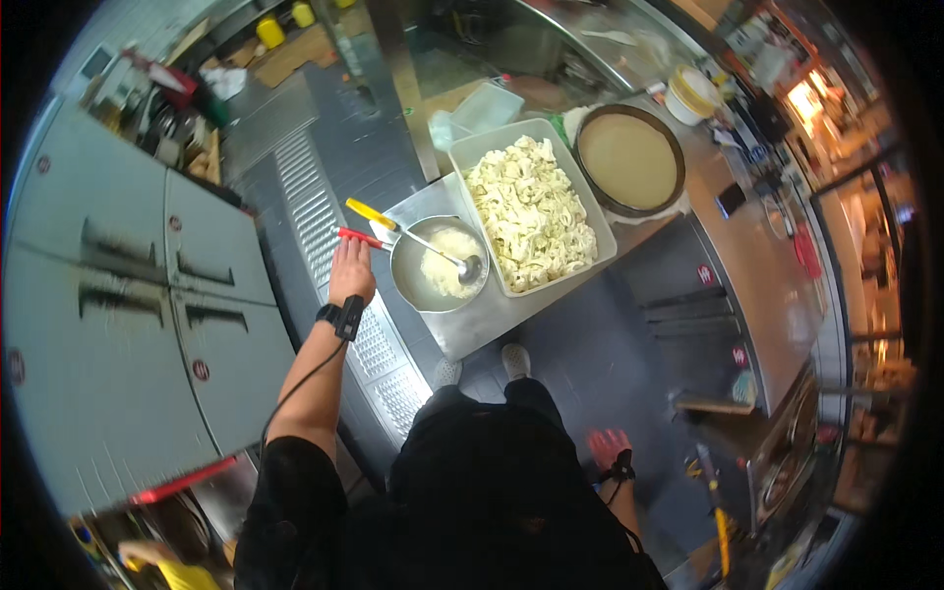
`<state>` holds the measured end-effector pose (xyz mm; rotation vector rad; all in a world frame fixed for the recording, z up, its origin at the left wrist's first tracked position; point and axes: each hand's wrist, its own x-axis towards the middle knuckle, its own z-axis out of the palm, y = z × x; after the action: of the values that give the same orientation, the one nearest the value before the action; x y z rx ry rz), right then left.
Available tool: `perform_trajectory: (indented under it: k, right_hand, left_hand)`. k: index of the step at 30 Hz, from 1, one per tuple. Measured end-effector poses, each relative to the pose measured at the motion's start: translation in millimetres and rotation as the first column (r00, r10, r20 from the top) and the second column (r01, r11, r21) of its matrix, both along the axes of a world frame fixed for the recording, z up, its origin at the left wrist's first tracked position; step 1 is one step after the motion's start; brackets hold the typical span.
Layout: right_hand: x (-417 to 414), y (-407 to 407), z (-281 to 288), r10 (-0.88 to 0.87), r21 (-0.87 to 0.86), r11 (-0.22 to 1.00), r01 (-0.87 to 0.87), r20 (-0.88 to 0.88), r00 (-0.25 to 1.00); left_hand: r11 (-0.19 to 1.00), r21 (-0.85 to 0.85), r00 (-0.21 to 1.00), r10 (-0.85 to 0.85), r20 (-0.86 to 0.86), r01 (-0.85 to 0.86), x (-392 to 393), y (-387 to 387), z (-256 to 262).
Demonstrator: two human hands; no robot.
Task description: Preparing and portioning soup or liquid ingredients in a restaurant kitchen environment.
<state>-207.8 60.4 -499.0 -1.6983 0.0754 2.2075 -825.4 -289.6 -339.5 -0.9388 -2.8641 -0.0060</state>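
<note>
My left hand [352, 269] is at the red handle [361, 237] of a metal pan [407, 276], its fingertips touching the handle. The fingers are nearly straight, and whether they grip cannot be told. Pale, wet-looking food [446, 276] lies in the pan. A ladle [431, 243] with a yellow handle rests across the rim, its bowl on the food. Beside the pan stands a translucent plastic tub [608, 240] full of pale, frilly pieces like cauliflower [531, 214]. My right hand [609, 446] hangs low at my side, fingers spread, holding nothing.
Pan and tub stand on a stainless steel table [472, 332]. Behind the tub is a round dark pan [628, 158] with a smooth beige filling. A refrigerator [221, 295] stands left, a counter [767, 295] right. A metal drain grate [376, 346] crosses the floor. A yellow-clad person [173, 571] is lower left.
</note>
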Motion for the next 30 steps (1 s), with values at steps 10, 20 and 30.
perform_trajectory:
  k: [10, 20, 30]
  right_hand:
    - [71, -197, 22, -0.267, 0.069, 0.961, 0.266, 0.001, 0.964]
    - [57, -167, 19, -0.307, 0.15, 0.933, 0.326, -0.137, 0.942]
    - [170, -113, -25, -0.542, 0.118, 0.803, 0.584, -0.265, 0.798]
  left_hand:
    - [0.868, -0.305, 0.759, -0.119, 0.64, 0.393, -71, -7, -18]
    - [0.991, -0.082, 0.788, -0.034, 0.615, 0.107, 105, -108, -19]
    - [0.878, -0.279, 0.8, -0.173, 0.575, 0.39, 245, -70, 59]
